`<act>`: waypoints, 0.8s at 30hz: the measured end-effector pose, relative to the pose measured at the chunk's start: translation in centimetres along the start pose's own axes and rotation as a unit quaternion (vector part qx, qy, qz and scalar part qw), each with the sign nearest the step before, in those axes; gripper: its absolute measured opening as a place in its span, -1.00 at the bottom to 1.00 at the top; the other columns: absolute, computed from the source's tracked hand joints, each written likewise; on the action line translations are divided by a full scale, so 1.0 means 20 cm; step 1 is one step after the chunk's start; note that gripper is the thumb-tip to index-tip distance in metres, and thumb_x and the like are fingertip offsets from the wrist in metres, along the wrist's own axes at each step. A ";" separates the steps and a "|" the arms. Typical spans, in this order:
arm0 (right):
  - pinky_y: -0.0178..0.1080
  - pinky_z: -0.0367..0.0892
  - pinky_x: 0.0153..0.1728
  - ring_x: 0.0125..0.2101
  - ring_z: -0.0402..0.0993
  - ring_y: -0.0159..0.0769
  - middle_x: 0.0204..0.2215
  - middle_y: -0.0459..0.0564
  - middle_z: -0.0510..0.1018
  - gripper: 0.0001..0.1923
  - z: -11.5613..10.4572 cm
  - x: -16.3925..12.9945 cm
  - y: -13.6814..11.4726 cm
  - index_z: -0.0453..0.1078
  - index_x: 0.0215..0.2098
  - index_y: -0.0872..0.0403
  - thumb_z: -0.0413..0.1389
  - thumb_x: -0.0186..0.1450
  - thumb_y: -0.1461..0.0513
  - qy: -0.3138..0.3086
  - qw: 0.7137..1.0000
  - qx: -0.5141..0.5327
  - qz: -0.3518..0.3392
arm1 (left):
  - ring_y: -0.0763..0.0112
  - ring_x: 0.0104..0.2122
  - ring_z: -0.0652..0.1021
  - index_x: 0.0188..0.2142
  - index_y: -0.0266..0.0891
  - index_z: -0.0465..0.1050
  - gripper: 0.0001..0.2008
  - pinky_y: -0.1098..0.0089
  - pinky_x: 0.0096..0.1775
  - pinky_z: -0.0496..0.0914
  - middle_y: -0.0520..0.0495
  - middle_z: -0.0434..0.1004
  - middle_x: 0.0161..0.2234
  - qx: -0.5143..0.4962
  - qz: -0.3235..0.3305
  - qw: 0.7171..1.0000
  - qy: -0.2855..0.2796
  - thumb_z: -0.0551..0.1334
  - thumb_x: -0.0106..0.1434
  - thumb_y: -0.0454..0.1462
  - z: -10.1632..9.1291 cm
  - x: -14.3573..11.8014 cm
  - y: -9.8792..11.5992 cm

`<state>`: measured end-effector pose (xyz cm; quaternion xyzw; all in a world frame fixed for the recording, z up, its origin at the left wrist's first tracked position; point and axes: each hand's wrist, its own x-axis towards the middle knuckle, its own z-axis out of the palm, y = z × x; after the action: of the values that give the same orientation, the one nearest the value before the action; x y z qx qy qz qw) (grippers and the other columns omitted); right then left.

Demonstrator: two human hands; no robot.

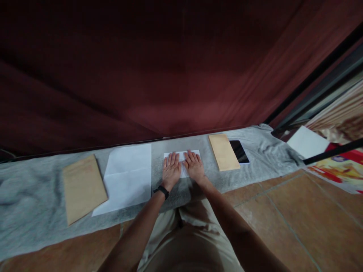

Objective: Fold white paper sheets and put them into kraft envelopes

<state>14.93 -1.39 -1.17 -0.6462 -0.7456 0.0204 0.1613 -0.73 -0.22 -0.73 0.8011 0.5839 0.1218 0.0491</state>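
My left hand [171, 170] and my right hand [194, 165] lie flat, side by side, on a folded white paper [181, 155] in the middle of a grey cloth [36, 196] spread on the floor. Both palms press down on the paper, with the fingers spread and pointing away from me. A black band sits on my left wrist. To the left lies a larger white sheet [127, 177] with a crease across it, and beyond that a brown envelope [82, 187]. Right of my hands lies another brown envelope [224, 152].
A dark phone [239, 151] lies beside the right envelope. A dark red curtain [170, 64] hangs behind the cloth. Brown floor tiles [297, 211] spread to the right, with a white sheet [307, 142] and a colourful printed mat [337, 168] at the far right.
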 end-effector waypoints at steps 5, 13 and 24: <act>0.07 -0.01 0.36 0.39 0.11 -0.01 0.40 0.23 0.20 -0.42 -0.02 -0.04 0.09 0.13 0.43 0.20 -0.13 0.55 0.08 0.015 0.999 -0.013 0.028 | 0.17 0.45 0.08 0.42 -0.37 0.09 -0.41 0.05 0.41 -0.04 -0.27 0.08 0.44 0.010 -0.062 0.998 0.022 -0.08 0.48 -0.19 0.00 0.02 -0.01; 0.08 -0.03 0.36 0.38 0.11 0.05 0.40 0.25 0.20 -0.41 -0.02 -0.06 0.09 0.13 0.43 0.25 -0.14 0.55 0.08 0.029 0.999 -0.025 0.031 | 0.07 0.44 0.09 0.40 -0.57 0.09 -0.37 0.02 0.41 -0.05 -0.41 0.09 0.42 0.022 -0.111 0.993 0.047 -0.10 0.48 -0.17 -0.04 0.03 -0.08; 0.12 -0.01 0.35 0.39 0.10 0.04 0.39 0.29 0.22 -0.42 -0.01 -0.07 0.10 0.14 0.42 0.24 -0.16 0.55 0.10 0.042 0.999 -0.027 0.019 | 0.14 0.44 0.09 0.42 -0.33 0.11 -0.40 0.03 0.41 -0.05 -0.22 0.08 0.44 -0.005 -0.008 1.000 0.022 -0.08 0.50 -0.10 -0.03 -0.05 0.05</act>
<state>16.96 -2.41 -1.75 -0.6647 -0.7261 -0.0236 0.1745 -0.20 -1.54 -0.07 0.7933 0.5905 0.1422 0.0412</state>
